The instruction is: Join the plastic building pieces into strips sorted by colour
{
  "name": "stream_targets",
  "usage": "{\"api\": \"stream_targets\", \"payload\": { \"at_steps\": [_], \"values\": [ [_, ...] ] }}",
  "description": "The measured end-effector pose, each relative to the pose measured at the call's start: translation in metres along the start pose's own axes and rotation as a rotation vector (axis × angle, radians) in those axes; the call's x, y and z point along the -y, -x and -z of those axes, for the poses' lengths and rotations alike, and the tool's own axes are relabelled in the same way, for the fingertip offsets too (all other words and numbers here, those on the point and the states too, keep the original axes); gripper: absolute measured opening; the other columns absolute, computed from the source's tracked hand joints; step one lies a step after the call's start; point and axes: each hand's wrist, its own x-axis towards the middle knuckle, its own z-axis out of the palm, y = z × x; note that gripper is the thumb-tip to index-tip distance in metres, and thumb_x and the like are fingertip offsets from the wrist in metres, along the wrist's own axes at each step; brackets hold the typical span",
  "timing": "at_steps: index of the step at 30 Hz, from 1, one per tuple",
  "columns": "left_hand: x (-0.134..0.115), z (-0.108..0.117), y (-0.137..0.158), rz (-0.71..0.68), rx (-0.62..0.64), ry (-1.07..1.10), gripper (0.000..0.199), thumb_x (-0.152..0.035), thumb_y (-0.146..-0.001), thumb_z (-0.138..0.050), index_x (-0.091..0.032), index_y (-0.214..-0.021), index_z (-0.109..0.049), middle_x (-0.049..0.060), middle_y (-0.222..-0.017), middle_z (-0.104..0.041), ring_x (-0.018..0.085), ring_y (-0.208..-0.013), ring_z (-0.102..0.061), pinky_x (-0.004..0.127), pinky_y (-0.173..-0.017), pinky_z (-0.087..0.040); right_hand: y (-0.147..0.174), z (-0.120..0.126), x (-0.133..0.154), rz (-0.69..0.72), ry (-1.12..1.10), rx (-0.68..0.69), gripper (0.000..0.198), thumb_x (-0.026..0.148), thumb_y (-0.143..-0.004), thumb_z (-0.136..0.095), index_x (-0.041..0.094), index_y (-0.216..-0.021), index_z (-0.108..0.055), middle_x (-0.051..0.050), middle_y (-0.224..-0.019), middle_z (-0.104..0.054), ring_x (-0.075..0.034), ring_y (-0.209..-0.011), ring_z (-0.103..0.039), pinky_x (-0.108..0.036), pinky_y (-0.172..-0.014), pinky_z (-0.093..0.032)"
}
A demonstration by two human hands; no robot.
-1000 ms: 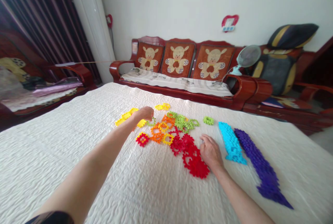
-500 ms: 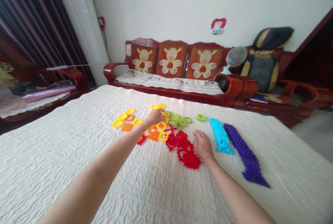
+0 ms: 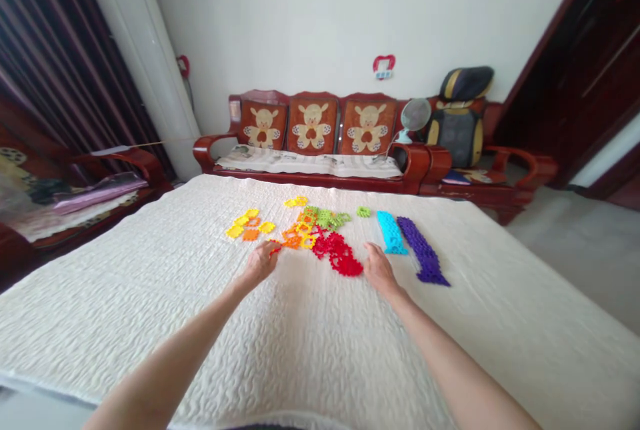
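My left hand (image 3: 262,262) is at the left of the scattered toys, its fingers closed on a small red toothed plastic piece (image 3: 275,249) that they partly cover. Close by are orange toothed pieces (image 3: 291,239) and a loose group of yellow pieces (image 3: 235,231). To the right, my right hand (image 3: 379,267) rests beside the red pile (image 3: 345,259), with bent fingers slightly apart and nothing seen in them. Behind the red pile lie green pieces (image 3: 327,218). Light blue pieces (image 3: 391,233) and purple pieces (image 3: 424,251) form two long rows right of my right hand.
A white quilted cover (image 3: 150,283) spreads under everything. One green piece (image 3: 363,212) and some yellow pieces (image 3: 296,202) lie at the back. Beyond stand a wooden sofa (image 3: 320,180) with bear cushions, a fan (image 3: 415,115) and a massage seat (image 3: 456,133).
My left hand has drawn back from the green and yellow pieces, nearer to me, onto the red piece. My right hand stays beside the red pile. The view has shifted.
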Motion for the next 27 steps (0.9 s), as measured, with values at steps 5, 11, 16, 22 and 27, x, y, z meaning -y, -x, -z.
{"api": "stream_targets", "payload": {
  "at_steps": [5,11,16,22,27],
  "values": [
    [0.003,-0.008,0.032,-0.011,0.009,-0.067,0.027,-0.018,-0.083,-0.045,-0.019,-0.095,-0.069,0.009,-0.105,-0.072,0.021,-0.100,-0.066,0.037,-0.095,-0.051,0.063,0.031,0.012,-0.007,0.022,0.053,0.044,0.003,-0.077,-0.044,0.011,-0.114,-0.065,-0.014,-0.118,-0.066,-0.020,-0.115,-0.058,-0.031,-0.104,-0.042],
    [-0.001,-0.013,0.050,0.004,-0.058,-0.066,0.030,-0.018,-0.086,-0.045,-0.016,-0.107,-0.066,0.014,-0.124,-0.064,0.025,-0.116,-0.060,0.042,-0.104,-0.046,0.101,0.045,0.033,-0.076,0.059,0.028,0.038,0.006,-0.085,-0.044,0.012,-0.116,-0.065,-0.014,-0.127,-0.063,-0.020,-0.120,-0.055,-0.031,-0.104,-0.039],
    [-0.004,-0.008,0.046,-0.015,-0.034,-0.068,0.030,-0.017,-0.084,-0.042,-0.018,-0.103,-0.066,0.010,-0.114,-0.067,0.024,-0.108,-0.063,0.040,-0.098,-0.050,0.104,0.048,0.043,-0.093,0.073,-0.001,0.036,0.007,-0.086,-0.044,0.012,-0.115,-0.064,-0.013,-0.126,-0.063,-0.019,-0.119,-0.053,-0.031,-0.103,-0.037],
    [-0.002,-0.010,0.045,0.021,-0.037,-0.073,0.032,-0.020,-0.084,-0.042,-0.016,-0.104,-0.067,0.012,-0.120,-0.065,0.025,-0.114,-0.060,0.039,-0.103,-0.047,0.106,0.048,0.047,-0.097,0.066,-0.001,0.035,0.007,-0.087,-0.044,0.010,-0.116,-0.063,-0.014,-0.125,-0.062,-0.020,-0.119,-0.052,-0.031,-0.103,-0.035],
    [0.000,-0.012,0.045,0.018,-0.045,-0.075,0.034,-0.022,-0.085,-0.041,-0.017,-0.105,-0.068,0.011,-0.122,-0.065,0.024,-0.115,-0.060,0.039,-0.103,-0.047,0.108,0.046,0.046,-0.091,0.083,0.001,0.034,0.007,-0.087,-0.044,0.010,-0.115,-0.062,-0.014,-0.123,-0.062,-0.020,-0.117,-0.051,-0.030,-0.101,-0.034]
  ]
}}
